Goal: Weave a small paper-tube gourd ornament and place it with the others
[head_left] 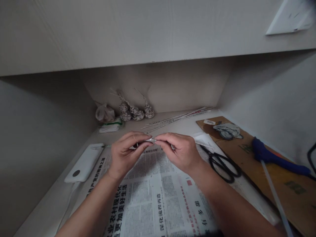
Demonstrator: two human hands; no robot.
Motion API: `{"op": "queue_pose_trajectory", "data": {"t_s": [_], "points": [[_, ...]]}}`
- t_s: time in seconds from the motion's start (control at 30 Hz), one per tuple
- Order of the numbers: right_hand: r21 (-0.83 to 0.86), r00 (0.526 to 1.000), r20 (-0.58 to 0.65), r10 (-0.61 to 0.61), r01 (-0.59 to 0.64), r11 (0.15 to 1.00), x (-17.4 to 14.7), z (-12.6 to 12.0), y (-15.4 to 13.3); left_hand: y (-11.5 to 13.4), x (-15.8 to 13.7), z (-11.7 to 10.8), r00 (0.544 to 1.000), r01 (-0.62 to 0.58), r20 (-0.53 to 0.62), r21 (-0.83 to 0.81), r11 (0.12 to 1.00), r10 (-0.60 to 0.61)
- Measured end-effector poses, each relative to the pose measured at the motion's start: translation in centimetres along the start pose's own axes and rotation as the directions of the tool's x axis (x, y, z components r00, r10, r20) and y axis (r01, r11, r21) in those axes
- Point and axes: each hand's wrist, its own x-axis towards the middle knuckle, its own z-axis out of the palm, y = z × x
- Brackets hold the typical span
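Note:
My left hand (128,149) and my right hand (179,149) meet above the newspaper (148,197), fingertips nearly touching. Both pinch a thin rolled paper stick (151,140), of which a short whitish piece shows between the fingers. Slim ends reach out past each hand, though the fingers hide most of its length. Just right of my right hand lie black-handled scissors (224,166), their blades partly covered by the hand and paper.
Several woven paper gourds (149,111) stand at the back beside a plastic bag (105,113) and a green-white packet (110,125). Paper sticks (177,118) lie behind my hands. A white device (85,163) is left; cardboard (247,158) with a blue glue gun (276,159) is right. An overhead panel (148,33) hangs low.

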Motion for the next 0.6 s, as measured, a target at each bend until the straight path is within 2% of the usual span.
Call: {"op": "queue_pose_trajectory", "data": {"t_s": [0.27,0.43,0.6], "points": [[-0.055,0.999,0.036,0.005,-0.003,0.998,-0.06,-0.05,0.09,-0.15,-0.18,0.07,0.999,-0.009,0.042,0.017,1.0,0.008],[-0.094,0.992,0.126,0.002,0.01,0.996,-0.21,-0.21,0.51,-0.33,-0.18,0.06,0.998,-0.026,0.061,0.036,0.999,0.024],[-0.206,0.982,0.189,0.015,0.024,0.978,-0.41,-0.47,0.73,-0.49,-0.25,0.2,0.997,-0.015,0.078,0.042,0.999,0.012]]}}
